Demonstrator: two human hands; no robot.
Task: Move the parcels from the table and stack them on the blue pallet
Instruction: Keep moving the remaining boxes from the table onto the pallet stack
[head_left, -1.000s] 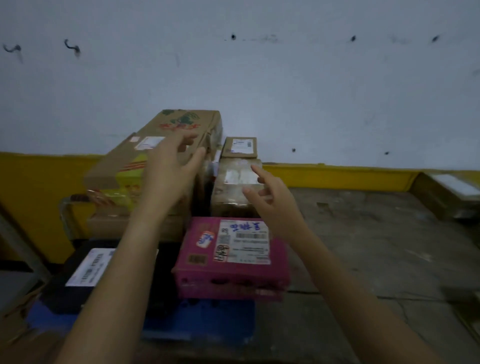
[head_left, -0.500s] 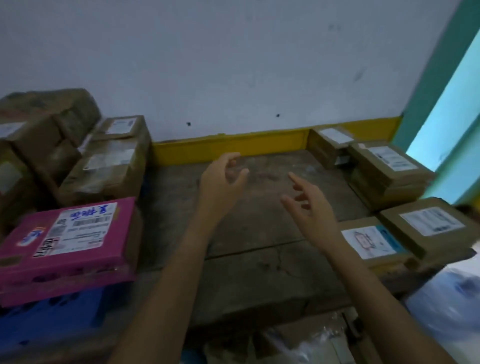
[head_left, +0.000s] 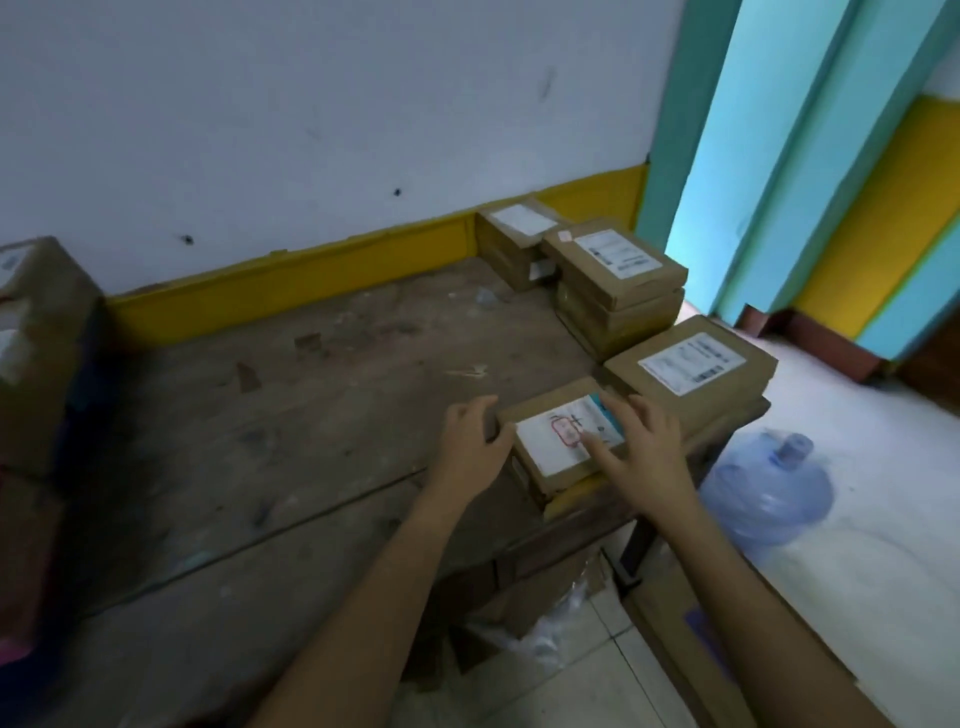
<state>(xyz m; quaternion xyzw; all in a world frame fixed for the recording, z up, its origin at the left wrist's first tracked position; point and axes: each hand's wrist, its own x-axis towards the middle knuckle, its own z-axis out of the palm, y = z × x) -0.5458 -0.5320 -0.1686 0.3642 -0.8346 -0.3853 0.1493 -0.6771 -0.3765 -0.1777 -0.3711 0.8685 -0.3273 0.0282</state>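
A small brown parcel (head_left: 550, 441) with a white, red-stamped label lies at the near right corner of the wooden table (head_left: 311, 389). My left hand (head_left: 470, 441) curls around its left edge. My right hand (head_left: 644, 452) lies flat on its top and right side, fingers spread over the label. Behind it sit a larger labelled parcel (head_left: 691, 364), a stack of parcels (head_left: 618, 265) and another parcel (head_left: 514, 223) against the wall. Stacked parcels (head_left: 36, 338) show at the far left; the blue pallet is out of view.
A blue water bottle (head_left: 769, 493) lies on the white floor right of the table. A cardboard box (head_left: 701, 623) and a plastic bag (head_left: 545, 623) sit below the table's near corner. A teal door frame (head_left: 727, 156) rises at the right.
The view has swung right, from the stacked parcels to the table's right end. Both hands, empty and in the air before, have come down onto the small labelled parcel.
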